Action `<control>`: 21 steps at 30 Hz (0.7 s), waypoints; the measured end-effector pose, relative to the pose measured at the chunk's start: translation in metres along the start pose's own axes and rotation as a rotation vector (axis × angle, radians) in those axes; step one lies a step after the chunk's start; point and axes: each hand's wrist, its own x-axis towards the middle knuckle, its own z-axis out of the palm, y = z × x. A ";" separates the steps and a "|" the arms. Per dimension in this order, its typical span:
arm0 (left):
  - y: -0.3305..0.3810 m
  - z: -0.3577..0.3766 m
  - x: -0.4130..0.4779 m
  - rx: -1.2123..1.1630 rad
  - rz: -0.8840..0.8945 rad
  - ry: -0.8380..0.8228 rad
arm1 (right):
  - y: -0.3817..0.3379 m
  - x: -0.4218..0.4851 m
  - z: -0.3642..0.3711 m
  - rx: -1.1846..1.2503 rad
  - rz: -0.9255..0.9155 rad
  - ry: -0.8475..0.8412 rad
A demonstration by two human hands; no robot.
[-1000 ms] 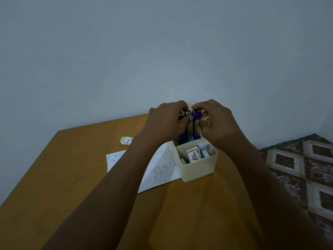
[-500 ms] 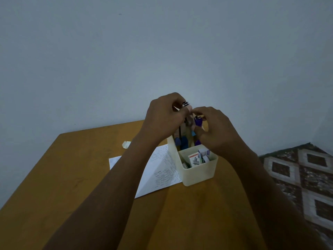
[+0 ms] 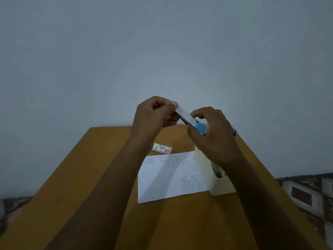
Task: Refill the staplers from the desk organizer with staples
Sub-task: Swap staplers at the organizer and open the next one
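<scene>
Holding the stapler (image 3: 185,114) in the air with both hands, above the far end of the organizer (image 3: 220,186) and slanting up and away to its left. Pinching the higher, silver end with the left hand (image 3: 155,116), fingers curled round it. Gripping the lower, blue end with the right hand (image 3: 214,141), thumb and fingers closing on it from either side.

Judging the stapler small, light and rigid. Expecting the metal top to be slick under the fingertips and the blue plastic end to give a surer hold. Probably best gripping the base firmly by its sides with one hand and lifting the top cover at its free end with the other. Guarding against the spring inside snapping the cover shut on a fingertip.

Noting a small staple box (image 3: 162,148) lying on the surface (image 3: 86,177) to the left of the organizer, and a sheet of paper (image 3: 167,177) just beside the organizer's left wall. Glimpsing something purple behind the right hand, over the organizer; unable to tell what.
</scene>
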 end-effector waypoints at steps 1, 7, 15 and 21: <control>-0.005 -0.010 -0.002 -0.027 -0.028 0.006 | -0.004 -0.002 0.010 0.037 0.015 -0.005; -0.036 -0.054 -0.013 -0.167 -0.225 -0.056 | -0.004 -0.013 0.053 0.363 0.151 -0.048; -0.076 -0.071 -0.019 -0.055 -0.319 -0.161 | -0.001 -0.022 0.083 0.682 0.261 -0.112; -0.096 -0.071 -0.020 0.094 -0.339 -0.173 | 0.011 -0.027 0.104 0.815 0.380 -0.189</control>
